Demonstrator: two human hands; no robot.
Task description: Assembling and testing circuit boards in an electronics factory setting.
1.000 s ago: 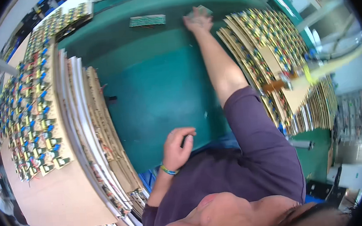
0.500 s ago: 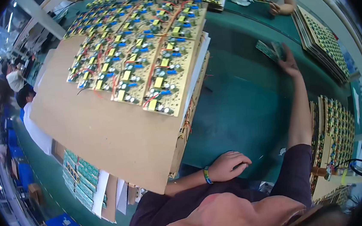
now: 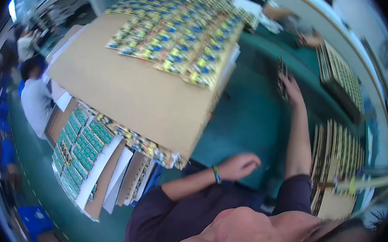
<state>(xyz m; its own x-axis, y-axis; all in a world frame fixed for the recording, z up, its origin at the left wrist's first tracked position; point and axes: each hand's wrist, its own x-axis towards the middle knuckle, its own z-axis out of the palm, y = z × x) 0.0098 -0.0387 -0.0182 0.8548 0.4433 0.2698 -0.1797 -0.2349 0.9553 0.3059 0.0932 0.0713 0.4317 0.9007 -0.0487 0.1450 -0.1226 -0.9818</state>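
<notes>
At the far right of the green table, my right hand is closed on a small stack of circuit boards, seen nearly edge-on and blurred, so their number is unclear. My left hand, with a coloured band at the wrist, is near the table's front edge. Its fingers are loosely curled in and nothing shows in them. To its left, a tall stack bears a brown cardboard sheet. Panels of tan circuit boards with yellow, blue and black parts lie on that sheet.
Green circuit boards lie on layered sheets at the left. Board panels stand on edge at the right, with another stack behind. A co-worker's hand is across the table. Another person sits at the left.
The whole view has shifted, bringing more green boards into sight at the left. My right hand has turned the boards from lying fanned to nearly edge-on. My left hand stays near the front edge.
</notes>
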